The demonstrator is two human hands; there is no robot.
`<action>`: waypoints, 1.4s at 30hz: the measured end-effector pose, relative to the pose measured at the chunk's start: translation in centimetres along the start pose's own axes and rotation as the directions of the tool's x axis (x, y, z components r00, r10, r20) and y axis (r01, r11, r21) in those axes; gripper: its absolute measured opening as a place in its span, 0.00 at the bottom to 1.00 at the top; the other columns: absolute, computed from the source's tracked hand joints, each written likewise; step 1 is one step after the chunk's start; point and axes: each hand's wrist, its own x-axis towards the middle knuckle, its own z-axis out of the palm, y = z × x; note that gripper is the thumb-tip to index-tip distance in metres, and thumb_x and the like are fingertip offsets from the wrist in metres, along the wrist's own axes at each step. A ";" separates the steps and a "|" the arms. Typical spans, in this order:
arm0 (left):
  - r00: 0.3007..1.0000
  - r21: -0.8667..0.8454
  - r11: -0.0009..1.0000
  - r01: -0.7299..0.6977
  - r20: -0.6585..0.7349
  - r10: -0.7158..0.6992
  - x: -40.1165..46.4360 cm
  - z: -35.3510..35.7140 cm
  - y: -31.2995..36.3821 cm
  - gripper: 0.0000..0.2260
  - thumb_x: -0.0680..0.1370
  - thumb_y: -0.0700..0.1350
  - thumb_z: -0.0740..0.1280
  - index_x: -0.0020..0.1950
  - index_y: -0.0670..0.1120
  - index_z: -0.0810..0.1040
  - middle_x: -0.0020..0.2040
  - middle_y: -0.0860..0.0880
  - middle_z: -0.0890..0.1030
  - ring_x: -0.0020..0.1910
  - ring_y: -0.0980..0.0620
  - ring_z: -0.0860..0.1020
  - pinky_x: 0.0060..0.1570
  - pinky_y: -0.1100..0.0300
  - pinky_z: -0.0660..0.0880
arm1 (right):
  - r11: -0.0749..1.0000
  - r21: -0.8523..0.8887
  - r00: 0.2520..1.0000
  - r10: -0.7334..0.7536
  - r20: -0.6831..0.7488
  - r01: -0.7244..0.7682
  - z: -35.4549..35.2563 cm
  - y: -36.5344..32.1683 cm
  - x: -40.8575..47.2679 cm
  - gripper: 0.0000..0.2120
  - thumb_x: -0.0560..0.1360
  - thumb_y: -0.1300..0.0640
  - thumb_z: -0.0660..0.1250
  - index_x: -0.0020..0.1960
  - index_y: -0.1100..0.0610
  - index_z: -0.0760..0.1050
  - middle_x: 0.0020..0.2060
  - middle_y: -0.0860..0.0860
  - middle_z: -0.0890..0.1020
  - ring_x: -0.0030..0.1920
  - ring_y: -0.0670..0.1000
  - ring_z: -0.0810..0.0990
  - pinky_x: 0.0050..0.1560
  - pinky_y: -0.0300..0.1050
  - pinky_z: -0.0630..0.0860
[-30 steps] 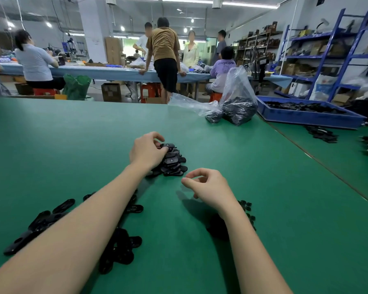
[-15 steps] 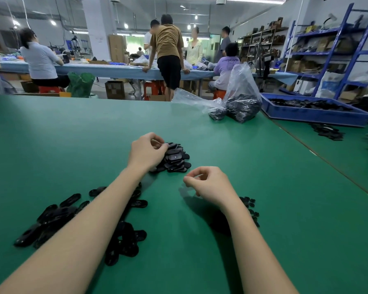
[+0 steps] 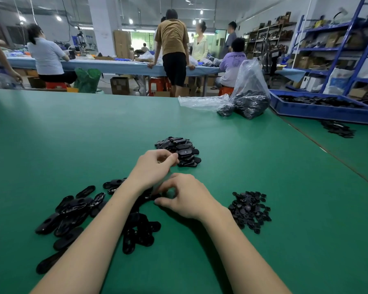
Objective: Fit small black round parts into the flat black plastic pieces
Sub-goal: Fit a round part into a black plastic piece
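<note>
Flat black plastic pieces [image 3: 72, 211] lie loose on the green table [image 3: 285, 230] nearest the person, spilling under the left forearm. The right hand [image 3: 187, 198] rests just beyond them with fingers curled, thumb and forefinger closing at the edge of that heap; whether a piece sits between them I cannot tell, since the hand hides it. To its right sits the small heap of black round parts [image 3: 250, 210], untouched. Further out, the left hand [image 3: 155, 166] has its fingers bent, fingertips brought together against the near edge of a stacked pile [image 3: 180, 151] of pieces that look already fitted.

Risks, as I judge them: the left forearm could drag loose pieces about, a nudge could topple the stacked pile into the unfitted ones, and a round part could roll off unseen, black on black.

Beyond, clear bags [image 3: 249, 96] and a blue tray [image 3: 325, 111] hold more black parts. No legible writing or brand shows anywhere.
</note>
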 end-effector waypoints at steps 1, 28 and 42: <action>1.000 0.001 1.000 -0.003 0.005 0.003 0.1 0.0 0.0 0.11 0.80 0.53 0.67 0.44 0.51 0.85 0.44 0.54 0.86 0.46 0.49 0.83 0.50 0.55 0.77 | 1.000 -0.009 1.000 0.000 -0.031 -0.001 0.0 0.1 0.0 0.07 0.74 0.46 0.73 0.52 0.40 0.84 0.53 0.42 0.83 0.54 0.49 0.79 0.55 0.46 0.77; 0.969 -0.454 0.871 0.187 0.229 -0.089 -0.9 1.9 1.4 0.06 0.79 0.35 0.70 0.55 0.37 0.82 0.40 0.43 0.85 0.35 0.54 0.82 0.40 0.66 0.80 | 0.842 -0.249 0.782 0.538 0.314 -0.479 -10.8 5.5 -3.7 0.09 0.61 0.46 0.83 0.38 0.40 0.85 0.30 0.38 0.83 0.34 0.41 0.81 0.39 0.37 0.77; 0.954 -0.537 0.795 0.282 0.246 -0.172 -1.2 1.9 2.0 0.07 0.78 0.35 0.71 0.54 0.41 0.81 0.40 0.41 0.85 0.34 0.54 0.84 0.36 0.67 0.79 | 0.857 -0.129 0.843 0.514 0.155 -0.499 -10.8 5.8 -3.9 0.05 0.66 0.47 0.81 0.38 0.45 0.85 0.35 0.41 0.85 0.42 0.44 0.82 0.44 0.40 0.77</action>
